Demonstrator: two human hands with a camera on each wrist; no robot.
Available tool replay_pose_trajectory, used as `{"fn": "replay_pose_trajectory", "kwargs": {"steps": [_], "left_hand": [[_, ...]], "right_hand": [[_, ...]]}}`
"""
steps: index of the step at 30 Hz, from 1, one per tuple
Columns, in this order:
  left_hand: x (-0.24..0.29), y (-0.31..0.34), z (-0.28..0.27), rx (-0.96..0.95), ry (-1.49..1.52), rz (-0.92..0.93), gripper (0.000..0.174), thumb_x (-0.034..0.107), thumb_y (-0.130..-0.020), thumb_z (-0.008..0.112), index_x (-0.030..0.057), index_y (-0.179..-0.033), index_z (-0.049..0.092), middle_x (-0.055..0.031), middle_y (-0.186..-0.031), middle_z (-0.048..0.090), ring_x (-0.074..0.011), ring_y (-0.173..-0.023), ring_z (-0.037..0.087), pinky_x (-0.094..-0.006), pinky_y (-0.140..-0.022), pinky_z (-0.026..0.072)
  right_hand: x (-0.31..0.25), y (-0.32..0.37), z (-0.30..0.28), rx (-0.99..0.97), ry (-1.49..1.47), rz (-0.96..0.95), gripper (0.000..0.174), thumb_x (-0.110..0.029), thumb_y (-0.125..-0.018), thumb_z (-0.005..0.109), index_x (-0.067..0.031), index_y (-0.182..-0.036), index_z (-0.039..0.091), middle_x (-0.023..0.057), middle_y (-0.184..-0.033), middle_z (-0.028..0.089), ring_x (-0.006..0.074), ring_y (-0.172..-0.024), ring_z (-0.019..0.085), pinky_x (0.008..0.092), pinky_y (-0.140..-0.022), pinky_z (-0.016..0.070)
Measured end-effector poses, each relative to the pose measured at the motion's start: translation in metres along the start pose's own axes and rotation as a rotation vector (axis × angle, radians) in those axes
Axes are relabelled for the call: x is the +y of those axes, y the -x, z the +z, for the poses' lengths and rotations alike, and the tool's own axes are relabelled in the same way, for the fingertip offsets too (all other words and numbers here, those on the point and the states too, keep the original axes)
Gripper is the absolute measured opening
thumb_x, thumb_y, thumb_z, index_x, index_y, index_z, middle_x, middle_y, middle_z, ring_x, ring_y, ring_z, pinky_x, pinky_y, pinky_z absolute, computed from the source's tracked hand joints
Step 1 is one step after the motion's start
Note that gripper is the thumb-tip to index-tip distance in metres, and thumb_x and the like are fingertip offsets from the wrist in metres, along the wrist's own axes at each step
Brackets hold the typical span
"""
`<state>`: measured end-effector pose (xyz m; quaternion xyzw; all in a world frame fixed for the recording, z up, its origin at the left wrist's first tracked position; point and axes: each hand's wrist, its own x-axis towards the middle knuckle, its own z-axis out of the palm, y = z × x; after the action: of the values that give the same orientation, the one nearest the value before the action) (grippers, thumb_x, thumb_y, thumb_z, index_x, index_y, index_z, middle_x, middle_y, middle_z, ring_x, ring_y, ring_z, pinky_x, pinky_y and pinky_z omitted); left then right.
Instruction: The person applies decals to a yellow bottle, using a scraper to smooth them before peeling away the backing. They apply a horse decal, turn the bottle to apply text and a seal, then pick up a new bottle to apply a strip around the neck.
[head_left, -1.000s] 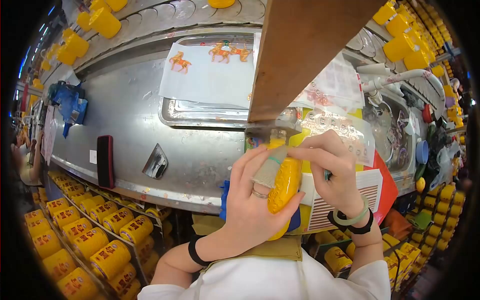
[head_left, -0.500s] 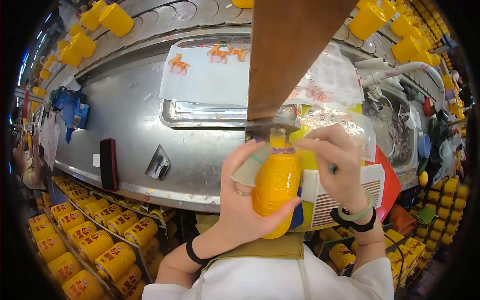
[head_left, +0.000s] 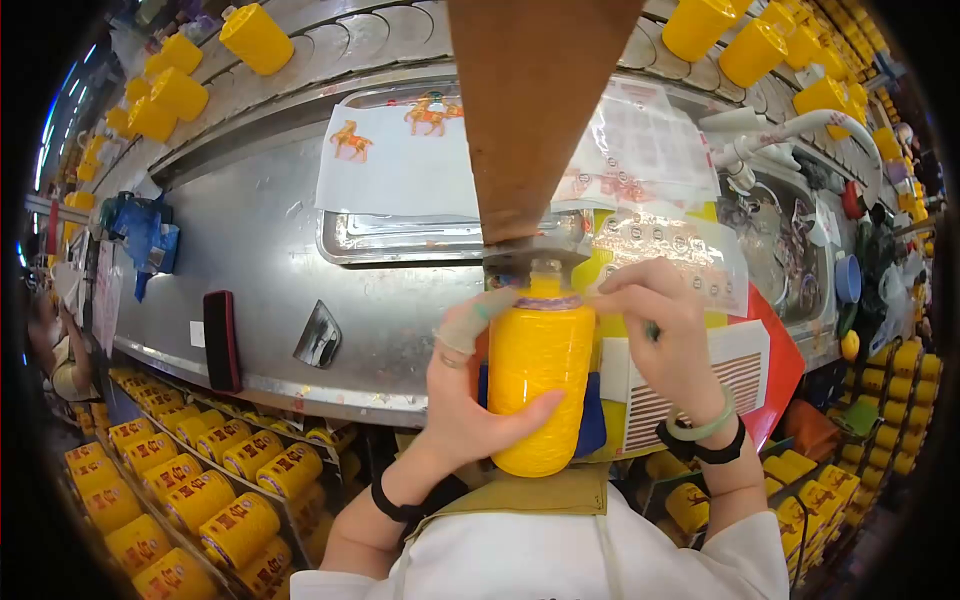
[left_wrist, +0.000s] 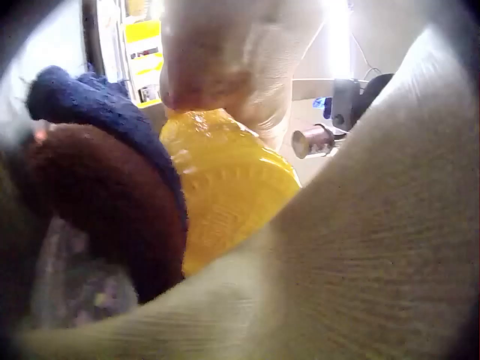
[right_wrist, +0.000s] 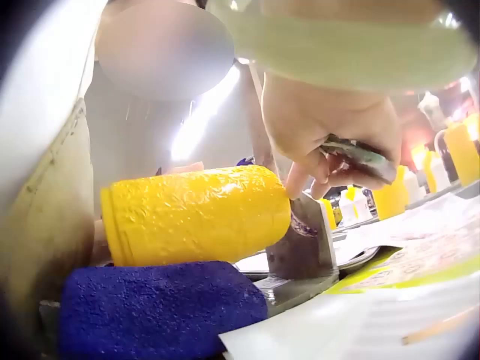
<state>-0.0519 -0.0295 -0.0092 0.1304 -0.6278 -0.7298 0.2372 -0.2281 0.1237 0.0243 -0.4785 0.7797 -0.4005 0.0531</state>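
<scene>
A glossy yellow bottle (head_left: 540, 390) with a clear neck and a purple patterned band round its shoulder lies in front of the person's apron. My left hand (head_left: 465, 395) grips it from the left, thumb across its lower front. A pale wrap with a green band covers one left finger. My right hand (head_left: 665, 335) is curled, its fingertips pinching at the bottle's shoulder beside the band. Something dark green (right_wrist: 360, 157) shows at the right hand's fingers in the right wrist view. Beneath the bottle is a blue cloth pad (right_wrist: 161, 311). The left wrist view shows the bottle's base (left_wrist: 232, 202).
A wooden post (head_left: 535, 120) rises just beyond the bottle. Horse decals (head_left: 350, 140) lie on a metal tray (head_left: 400, 250), with decal sheets (head_left: 675, 260) at right. A phone (head_left: 222, 340) rests on the steel bench. Several yellow bottles (head_left: 257, 38) stand along the conveyor; a sink (head_left: 815, 320) is at right.
The bottle has turned from tilted to nearly straight, and its smooth-looking front now faces up. My left fingers have slid from across it to its left side. My right hand stays near the shoulder.
</scene>
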Motion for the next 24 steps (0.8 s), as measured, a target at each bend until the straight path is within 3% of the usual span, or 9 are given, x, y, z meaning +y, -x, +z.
{"fn": "replay_pose_trajectory", "kwargs": {"steps": [3,7,9,10,11,17,20,22,24], "left_hand": [[0.000,-0.003,-0.013,-0.063,-0.199,0.083,0.088,0.017,-0.077,0.089,-0.0014,-0.150,0.043,-0.0193,-0.147,0.046,-0.0308,-0.136,0.050,-0.0430,-0.115,0.0413],[0.032,-0.005,0.009,-0.022,-0.460,0.165,0.084,0.020,-0.076,0.091,-0.0002,-0.146,0.050,-0.0209,-0.147,0.046,-0.0338,-0.135,0.051,-0.0452,-0.114,0.0419],[0.038,-0.005,0.020,-0.074,-0.708,0.213,0.094,0.016,-0.071,0.093,-0.0002,-0.150,0.044,-0.0188,-0.144,0.049,-0.0333,-0.133,0.050,-0.0454,-0.114,0.0404],[0.038,-0.006,0.023,-0.029,-0.781,0.215,0.071,0.023,-0.074,0.091,0.0024,-0.135,0.063,-0.0205,-0.146,0.048,-0.0399,-0.132,0.051,-0.0487,-0.111,0.0455],[0.037,-0.006,0.024,-0.030,-0.781,0.215,0.071,0.023,-0.074,0.091,0.0024,-0.135,0.063,-0.0205,-0.146,0.048,-0.0399,-0.132,0.051,-0.0487,-0.111,0.0455],[0.032,-0.005,0.023,0.004,-0.745,0.220,0.070,0.019,-0.074,0.090,0.0030,-0.136,0.061,-0.0178,-0.145,0.051,-0.0410,-0.133,0.051,-0.0491,-0.109,0.0462],[0.020,-0.002,0.012,-0.014,-0.657,0.168,0.075,0.016,-0.075,0.089,0.0018,-0.141,0.056,-0.0172,-0.146,0.051,-0.0371,-0.137,0.050,-0.0476,-0.113,0.0444],[0.001,0.000,0.000,-0.026,-0.046,0.010,0.080,0.013,-0.077,0.088,0.0000,-0.146,0.049,-0.0159,-0.147,0.049,-0.0310,-0.140,0.048,-0.0452,-0.118,0.0398],[0.001,-0.001,-0.007,-0.039,-0.002,-0.009,0.082,0.011,-0.077,0.087,-0.0004,-0.147,0.046,-0.0156,-0.148,0.048,-0.0291,-0.141,0.047,-0.0444,-0.120,0.0372]], "right_hand": [[-0.005,-0.001,-0.004,0.050,-0.002,0.021,0.042,0.015,-0.074,0.059,-0.0082,-0.103,0.080,0.0105,-0.096,0.069,0.0274,-0.087,0.062,0.0360,-0.074,0.0506],[-0.022,-0.006,0.004,0.107,-0.059,0.022,0.046,0.015,-0.074,0.059,-0.0088,-0.107,0.080,0.0101,-0.098,0.069,0.0274,-0.088,0.062,0.0360,-0.075,0.0508],[-0.022,-0.004,0.010,0.053,-0.115,0.008,0.049,0.016,-0.073,0.059,-0.0092,-0.109,0.081,0.0093,-0.098,0.070,0.0273,-0.087,0.062,0.0358,-0.076,0.0506],[-0.021,-0.004,0.012,0.054,-0.116,0.008,0.049,0.016,-0.073,0.059,-0.0092,-0.109,0.081,0.0093,-0.098,0.070,0.0273,-0.087,0.062,0.0358,-0.076,0.0506],[-0.021,-0.003,0.013,0.066,-0.123,-0.010,0.048,0.015,-0.073,0.059,-0.0095,-0.109,0.081,0.0091,-0.099,0.070,0.0271,-0.087,0.061,0.0356,-0.076,0.0504],[-0.020,-0.003,0.013,0.096,-0.115,-0.042,0.048,0.015,-0.073,0.059,-0.0101,-0.107,0.081,0.0088,-0.098,0.070,0.0270,-0.087,0.061,0.0356,-0.075,0.0501],[-0.012,0.003,0.013,0.096,-0.100,-0.024,0.046,0.015,-0.073,0.059,-0.0098,-0.105,0.081,0.0091,-0.097,0.069,0.0275,-0.087,0.061,0.0360,-0.074,0.0501],[-0.002,0.005,0.007,0.099,-0.091,-0.017,0.045,0.015,-0.074,0.059,-0.0095,-0.105,0.081,0.0093,-0.096,0.068,0.0277,-0.087,0.061,0.0363,-0.074,0.0501],[0.006,0.006,0.000,0.051,0.051,-0.017,0.045,0.015,-0.073,0.059,-0.0091,-0.105,0.080,0.0099,-0.095,0.068,0.0282,-0.088,0.061,0.0367,-0.074,0.0503]]}}
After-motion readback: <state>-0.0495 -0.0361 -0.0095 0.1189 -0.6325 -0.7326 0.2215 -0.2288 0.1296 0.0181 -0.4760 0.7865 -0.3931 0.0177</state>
